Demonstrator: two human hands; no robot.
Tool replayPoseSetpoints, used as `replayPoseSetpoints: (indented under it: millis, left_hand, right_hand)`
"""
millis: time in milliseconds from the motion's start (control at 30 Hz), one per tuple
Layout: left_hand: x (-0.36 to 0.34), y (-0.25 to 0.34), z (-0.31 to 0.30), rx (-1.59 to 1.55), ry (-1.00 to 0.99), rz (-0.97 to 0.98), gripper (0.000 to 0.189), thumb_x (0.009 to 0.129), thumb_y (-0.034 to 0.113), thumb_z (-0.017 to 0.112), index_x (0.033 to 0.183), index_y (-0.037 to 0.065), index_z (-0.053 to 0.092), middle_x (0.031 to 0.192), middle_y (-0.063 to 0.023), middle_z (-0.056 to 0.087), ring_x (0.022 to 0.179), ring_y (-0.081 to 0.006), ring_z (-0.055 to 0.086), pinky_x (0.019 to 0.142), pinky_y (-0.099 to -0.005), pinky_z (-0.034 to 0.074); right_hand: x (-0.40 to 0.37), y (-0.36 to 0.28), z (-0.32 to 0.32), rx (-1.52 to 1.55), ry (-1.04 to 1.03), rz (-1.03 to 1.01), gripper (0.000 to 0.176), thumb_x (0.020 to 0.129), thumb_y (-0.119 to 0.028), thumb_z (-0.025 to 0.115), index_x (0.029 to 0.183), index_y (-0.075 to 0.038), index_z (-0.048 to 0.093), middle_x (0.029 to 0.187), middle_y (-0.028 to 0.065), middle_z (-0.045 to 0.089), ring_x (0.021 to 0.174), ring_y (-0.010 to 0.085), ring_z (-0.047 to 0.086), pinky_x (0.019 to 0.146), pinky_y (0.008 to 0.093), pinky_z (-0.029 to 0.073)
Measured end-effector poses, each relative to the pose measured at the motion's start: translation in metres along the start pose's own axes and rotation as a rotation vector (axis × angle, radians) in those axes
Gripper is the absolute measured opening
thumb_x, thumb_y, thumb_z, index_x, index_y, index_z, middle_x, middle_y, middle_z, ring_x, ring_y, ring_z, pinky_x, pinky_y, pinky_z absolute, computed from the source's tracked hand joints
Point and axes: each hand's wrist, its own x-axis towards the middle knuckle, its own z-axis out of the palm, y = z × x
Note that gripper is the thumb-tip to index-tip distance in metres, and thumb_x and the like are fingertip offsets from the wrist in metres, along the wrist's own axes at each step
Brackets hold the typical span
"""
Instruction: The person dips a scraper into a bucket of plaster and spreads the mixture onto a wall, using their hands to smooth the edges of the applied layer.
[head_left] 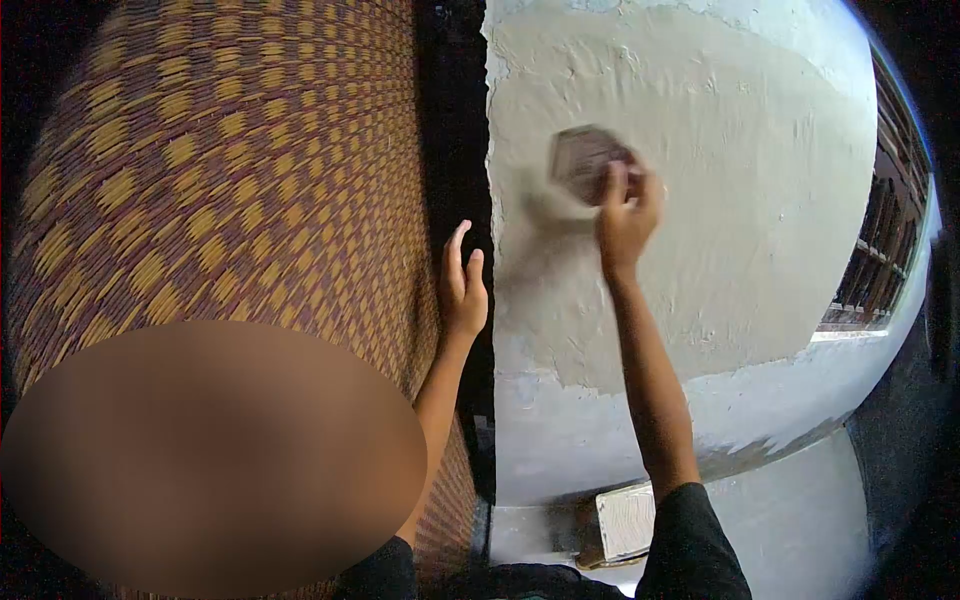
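Note:
My right hand [630,205] grips a flat, brownish, angular piece [585,165], smeared by motion, so its exact kind does not show. It is at the upper part of a wall [720,200] spread with a wet-looking cream coat that has ridges and a ragged outline. Fingers loosely apart, my left hand [463,290] holds nothing. It is raised beside the wall's left edge, in front of a dark gap and close to a woven mat [230,180] in yellow and maroon.
Below my right arm is a rectangular block or tray [625,520] with a creamy white top. A barred window [880,240] is set at the wall's right side. Pale floor [800,510] shows at lower right. A blurred brown oval [215,460] covers the lower left.

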Motion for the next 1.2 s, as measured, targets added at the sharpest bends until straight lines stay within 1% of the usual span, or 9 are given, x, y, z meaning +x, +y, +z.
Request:
replayPoseSetpoints:
  millis: [100, 200, 300, 433, 567, 700, 833, 1033, 1200]
  left_hand:
    - [-0.003, 0.005, 0.011, -0.012, -0.002, -0.009, 0.044, 0.099, 0.019, 0.042, 0.139, 0.001, 0.042, 0.141, -0.0172, 0.045, 0.132, -0.0321, 0.041, 0.111, -0.0422, 0.030]
    - [-0.006, 0.007, 0.012, -0.028, -0.019, -0.032, 0.045, 0.098, 0.018, 0.043, 0.140, 0.001, 0.041, 0.142, -0.0174, 0.045, 0.132, -0.0319, 0.041, 0.111, -0.0422, 0.029]
    - [-0.007, 0.012, 0.003, 0.013, 0.000, -0.003, 0.044, 0.098, 0.017, 0.043, 0.140, 0.002, 0.041, 0.142, -0.0173, 0.044, 0.132, -0.0320, 0.041, 0.111, -0.0419, 0.029]
    - [-0.005, 0.014, 0.000, 0.005, 0.005, -0.034, 0.043, 0.098, 0.016, 0.042, 0.139, 0.002, 0.042, 0.141, -0.0172, 0.045, 0.132, -0.0319, 0.041, 0.111, -0.0417, 0.029]
    - [-0.004, 0.019, 0.002, -0.001, -0.016, -0.051, 0.043, 0.099, 0.016, 0.042, 0.139, 0.002, 0.042, 0.141, -0.0172, 0.046, 0.132, -0.0319, 0.041, 0.111, -0.0414, 0.029]
    - [-0.002, 0.007, 0.002, 0.005, -0.005, -0.002, 0.043, 0.099, 0.017, 0.042, 0.140, 0.002, 0.042, 0.142, -0.0173, 0.045, 0.132, -0.0321, 0.041, 0.111, -0.0412, 0.029]
    - [-0.005, 0.010, 0.002, -0.003, -0.008, -0.025, 0.044, 0.099, 0.018, 0.042, 0.140, 0.002, 0.041, 0.142, -0.0176, 0.045, 0.133, -0.0322, 0.041, 0.112, -0.0415, 0.029]
    - [-0.008, 0.005, 0.002, 0.011, -0.012, -0.005, 0.044, 0.099, 0.020, 0.042, 0.139, 0.002, 0.042, 0.142, -0.0177, 0.045, 0.133, -0.0323, 0.040, 0.112, -0.0421, 0.029]
    - [-0.011, 0.003, 0.008, -0.007, -0.029, -0.050, 0.044, 0.100, 0.021, 0.042, 0.139, 0.001, 0.041, 0.142, -0.0177, 0.045, 0.132, -0.0322, 0.041, 0.111, -0.0422, 0.029]
  right_hand:
    - [-0.042, -0.010, 0.024, -0.092, -0.313, -0.188, 0.020, 0.088, -0.016, 0.066, 0.103, -0.003, 0.066, 0.081, 0.0113, 0.065, 0.073, 0.0241, 0.058, 0.066, 0.0355, 0.046]
    - [-0.031, 0.003, 0.040, -0.347, -0.233, -0.360, 0.016, 0.087, -0.018, 0.066, 0.095, -0.005, 0.067, 0.080, 0.0125, 0.064, 0.072, 0.0267, 0.056, 0.065, 0.0374, 0.043]
    - [0.006, 0.009, 0.039, -0.213, 0.061, -0.047, 0.021, 0.086, -0.020, 0.067, 0.097, -0.003, 0.066, 0.081, 0.0146, 0.065, 0.069, 0.0302, 0.058, 0.062, 0.0417, 0.043]
    - [0.002, -0.012, 0.043, 0.063, -0.087, 0.047, 0.025, 0.086, -0.019, 0.068, 0.105, -0.003, 0.067, 0.088, 0.0161, 0.067, 0.070, 0.0299, 0.061, 0.062, 0.0408, 0.045]
    - [-0.005, 0.001, 0.048, -0.304, -0.228, -0.342, 0.022, 0.085, -0.013, 0.065, 0.104, -0.002, 0.067, 0.086, 0.0162, 0.067, 0.068, 0.0304, 0.063, 0.064, 0.0382, 0.049]
    - [0.015, 0.001, 0.044, -0.047, 0.183, 0.019, 0.021, 0.084, -0.014, 0.067, 0.101, -0.001, 0.067, 0.082, 0.0142, 0.066, 0.068, 0.0288, 0.062, 0.065, 0.0383, 0.049]
    - [-0.024, -0.001, 0.037, -0.237, -0.312, -0.269, 0.018, 0.084, -0.014, 0.068, 0.100, -0.006, 0.068, 0.083, 0.0104, 0.067, 0.074, 0.0268, 0.060, 0.063, 0.0348, 0.045]
    - [0.005, 0.019, 0.023, -0.055, 0.177, 0.006, 0.021, 0.087, -0.013, 0.066, 0.105, -0.002, 0.067, 0.082, 0.0121, 0.066, 0.071, 0.0262, 0.061, 0.065, 0.0378, 0.047]
    - [-0.037, 0.014, 0.017, -0.271, -0.341, -0.344, 0.022, 0.084, -0.014, 0.067, 0.103, -0.004, 0.067, 0.080, 0.0105, 0.064, 0.068, 0.0264, 0.056, 0.061, 0.0353, 0.044]
